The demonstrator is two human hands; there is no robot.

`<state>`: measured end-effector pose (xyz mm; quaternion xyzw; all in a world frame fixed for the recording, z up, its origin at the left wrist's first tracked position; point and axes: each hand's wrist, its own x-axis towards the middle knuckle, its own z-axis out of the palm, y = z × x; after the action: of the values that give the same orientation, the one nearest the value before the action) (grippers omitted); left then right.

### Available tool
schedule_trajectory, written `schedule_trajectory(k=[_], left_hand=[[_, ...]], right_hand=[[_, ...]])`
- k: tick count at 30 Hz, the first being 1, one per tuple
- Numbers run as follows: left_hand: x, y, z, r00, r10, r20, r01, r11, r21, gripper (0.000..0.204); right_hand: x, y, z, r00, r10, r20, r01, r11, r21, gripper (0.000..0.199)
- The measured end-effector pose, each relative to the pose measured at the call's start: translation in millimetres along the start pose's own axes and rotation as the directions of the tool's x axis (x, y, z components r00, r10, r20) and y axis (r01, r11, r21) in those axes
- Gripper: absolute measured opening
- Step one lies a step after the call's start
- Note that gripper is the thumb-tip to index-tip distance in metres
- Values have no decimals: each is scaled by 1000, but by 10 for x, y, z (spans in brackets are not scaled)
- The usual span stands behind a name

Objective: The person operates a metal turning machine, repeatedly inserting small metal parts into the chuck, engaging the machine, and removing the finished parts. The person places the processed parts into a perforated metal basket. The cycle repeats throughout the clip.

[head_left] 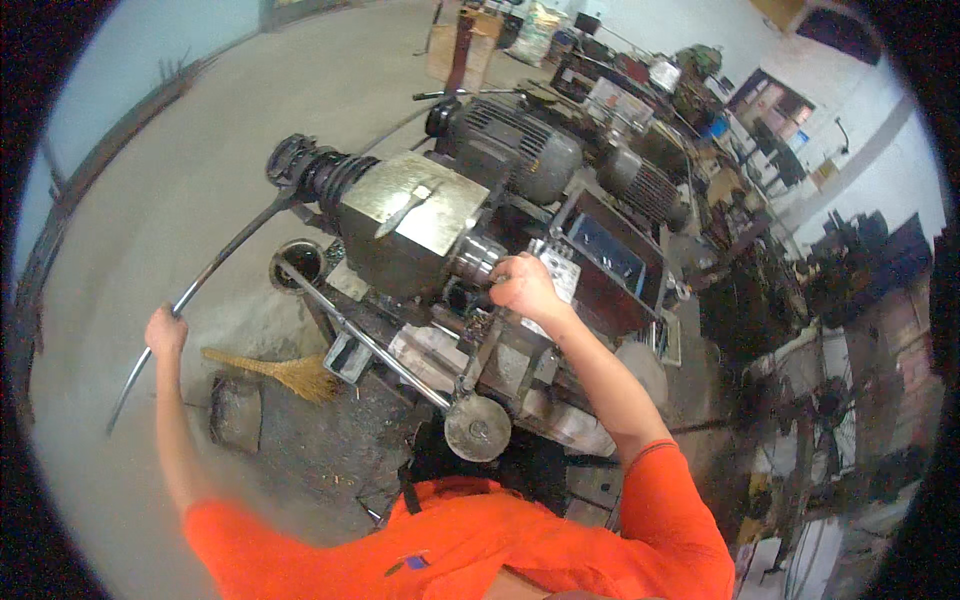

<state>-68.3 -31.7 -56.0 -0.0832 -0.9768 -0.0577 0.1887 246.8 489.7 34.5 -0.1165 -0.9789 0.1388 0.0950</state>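
My left hand (166,331) is wrapped round a long, slightly bent metal lever (232,246). Its upper end meets the ringed collar (292,166) at the left end of a lathe's headstock (385,235). On the other side, my right hand (524,286) is at the shiny round spindle nose (478,257), fingers curled in against its face. Whatever those fingers pinch is hidden behind them. On top of the headstock lies a flat spanner-like tool (408,209).
A second metal bar (375,345) slants from a round pot (299,265) to a round disc (477,428) close to my body. An electric motor (520,145) sits behind the headstock, beside a metal tray (610,250). A straw broom (285,374) and a dustpan (236,412) lie on the floor.
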Motion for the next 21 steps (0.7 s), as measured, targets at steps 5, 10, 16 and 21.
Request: schedule_trajectory(k=[5, 10, 16, 21], left_hand=[[-728, 1079, 197, 976, 29, -216, -173, 707, -686, 28], [-1784, 1871, 1642, 783, 443, 437, -109, 790, -604, 49], [-1332, 2095, 1498, 575, 614, 541, -690, 719, -82, 24], [-1239, 2056, 1449, 641, 562, 522, -616, 783, -87, 22]], right_hand=[[-725, 107, -348, 897, -179, -405, 236, 967, 94, 25], [-1741, 422, -734, 935, 202, -290, -166, 975, 146, 30], [-3037, 854, -784, 751, 632, -193, -597, 774, 210, 32], [-3911, 1225, -643, 574, 748, -334, -738, 649, 185, 37]])
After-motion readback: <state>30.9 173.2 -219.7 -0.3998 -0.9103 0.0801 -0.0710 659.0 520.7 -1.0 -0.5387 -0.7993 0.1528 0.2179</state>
